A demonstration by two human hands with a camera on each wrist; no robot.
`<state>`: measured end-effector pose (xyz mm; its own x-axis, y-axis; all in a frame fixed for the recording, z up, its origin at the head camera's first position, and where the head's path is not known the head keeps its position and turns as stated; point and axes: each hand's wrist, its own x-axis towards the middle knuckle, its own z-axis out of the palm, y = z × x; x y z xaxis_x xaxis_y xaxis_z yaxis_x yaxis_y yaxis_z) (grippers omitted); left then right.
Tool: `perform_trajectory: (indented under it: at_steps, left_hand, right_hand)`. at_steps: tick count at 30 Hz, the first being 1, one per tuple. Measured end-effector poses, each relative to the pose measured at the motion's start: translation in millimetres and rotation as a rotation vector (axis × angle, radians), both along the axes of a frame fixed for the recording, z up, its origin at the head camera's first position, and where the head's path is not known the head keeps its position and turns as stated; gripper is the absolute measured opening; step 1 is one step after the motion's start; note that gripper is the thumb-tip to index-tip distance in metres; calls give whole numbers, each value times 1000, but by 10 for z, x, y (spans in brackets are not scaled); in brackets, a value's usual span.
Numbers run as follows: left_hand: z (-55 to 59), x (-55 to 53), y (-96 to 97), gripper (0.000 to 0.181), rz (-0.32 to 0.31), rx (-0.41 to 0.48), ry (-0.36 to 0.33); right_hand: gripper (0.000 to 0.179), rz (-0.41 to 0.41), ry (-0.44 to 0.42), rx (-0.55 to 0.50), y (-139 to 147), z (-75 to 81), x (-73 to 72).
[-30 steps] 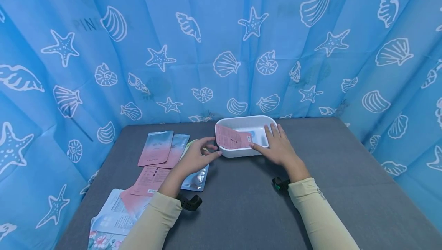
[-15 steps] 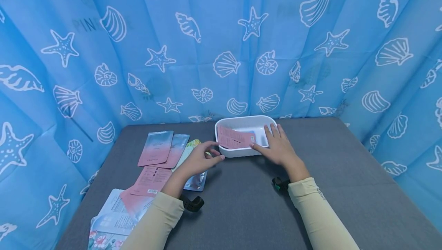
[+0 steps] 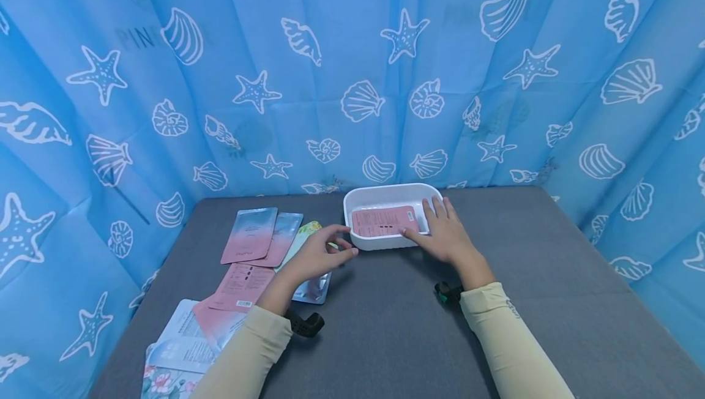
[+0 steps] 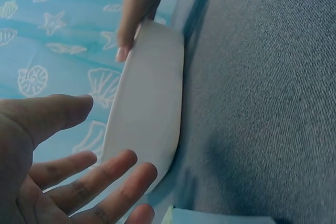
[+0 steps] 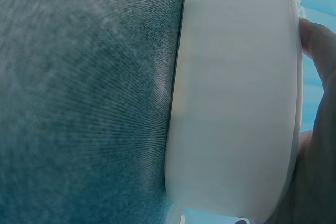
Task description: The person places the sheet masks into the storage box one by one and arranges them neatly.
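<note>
A pink sheet mask packet (image 3: 384, 221) lies flat inside the white plastic tray (image 3: 392, 242), its printed side with a barcode facing up. My left hand (image 3: 319, 254) hovers at the tray's left front corner, fingers relaxed and holding nothing. In the left wrist view, the fingers (image 4: 113, 169) are spread apart beside the tray's outer wall. At the other end, my right hand (image 3: 445, 234) rests on the tray's rim, thumb at the front edge and straight fingers across the right end. The right wrist view has its thumb (image 5: 315, 38) at the rim.
Several more mask packets (image 3: 250, 237) in pink and blue lie overlapping on the grey table at the left. A silver packet (image 3: 315, 289) is partly under my left arm, and a floral one (image 3: 167, 382) lies at the front left. A blue shell-print curtain (image 3: 352, 81) stands behind.
The pink packet, tilted against the tray's left end before, has slid right and dropped flat. My left hand has shifted slightly down and right from the rim. The right hand has stayed put.
</note>
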<state>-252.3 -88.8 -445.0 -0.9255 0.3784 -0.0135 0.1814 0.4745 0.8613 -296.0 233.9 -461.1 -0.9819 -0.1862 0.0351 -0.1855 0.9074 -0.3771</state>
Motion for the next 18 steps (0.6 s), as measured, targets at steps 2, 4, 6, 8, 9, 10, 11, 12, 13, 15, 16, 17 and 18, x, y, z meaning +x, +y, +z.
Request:
perform_trajectory:
  at_steps: [2, 4, 6, 8, 9, 10, 11, 12, 13, 15, 16, 17, 18]
  left_hand:
    - [5, 6, -25, 57, 11, -5, -6]
    - [9, 5, -52, 58, 21, -9, -15]
    - [14, 6, -88, 59, 33, -14, -19]
    - [14, 3, -139, 60, 47, -14, -20]
    - [16, 0, -168, 59, 52, -14, -17]
    - [18, -4, -200, 58, 56, -14, -13]
    - [22, -7, -234, 58, 62, -16, -10]
    - [22, -16, -271, 57, 65, -16, -3]
    - [17, -26, -309, 56, 71, -21, 7]
    - [8, -49, -388, 54, 87, -32, 30]
    - [1, -57, -429, 53, 101, -41, 34]
    - [-4, -64, -468, 54, 117, -52, 42]
    - [-12, -71, -506, 54, 136, -62, 48]
  right_hand:
    - [103, -2, -2, -2, -2, 3, 5]
    - [103, -5, -2, 0, -4, 7, 12]
    - [103, -8, -1, 3, -2, 6, 14]
    - [103, -8, 2, 8, -1, -2, 11]
    - [103, -7, 3, 9, 1, -6, 8]
    - [103, -6, 4, 9, 1, -10, 4]
    - [103, -5, 5, 11, 2, -15, 0]
    - [103, -3, 5, 11, 2, -18, -4]
    - [103, -3, 7, 12, 3, -20, -7]
    - [103, -1, 9, 15, 4, -16, -8]
    - [103, 0, 8, 16, 4, -14, -6]
    - [103, 1, 8, 17, 4, -13, -4]
    - [103, 1, 6, 15, 3, -9, -1]
